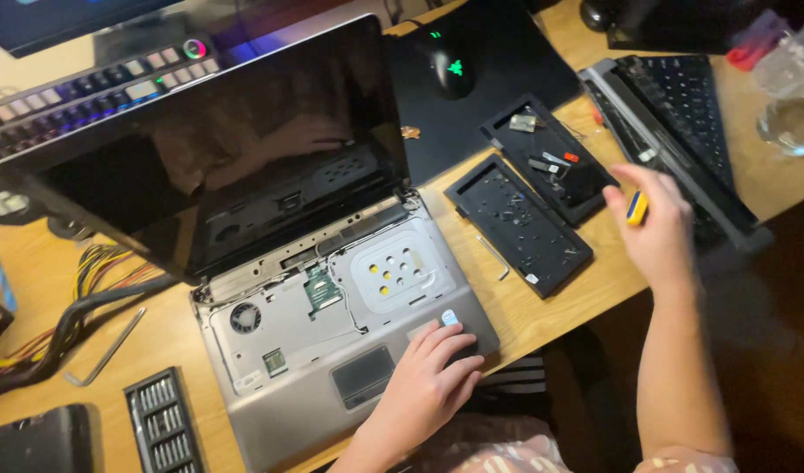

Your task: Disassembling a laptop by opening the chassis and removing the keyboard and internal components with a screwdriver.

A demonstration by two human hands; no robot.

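We see the opened laptop (332,324) on the table (524,307), its long axis running lower left to upper right, screen leaning away | our left hand (432,372) lies flat on its front right corner, fingers spread, clasping nothing | our right hand (656,223) hovers over the table's right side, grip curled round a yellow-and-blue screwdriver handle (636,208); the shaft is hidden

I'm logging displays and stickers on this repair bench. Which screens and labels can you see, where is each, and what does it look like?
Laptop screen: hinged open over the stripped silver laptop base, a dark, unlit, glossy rectangle with reflections.
Monitor: top left corner, only its lower edge shows, dark bluish.
Small sticker: on the palm rest by the left hand, rounded, pale blue-white.
Right hand holds a yellow-and-blue tool handle; no label visible on it.
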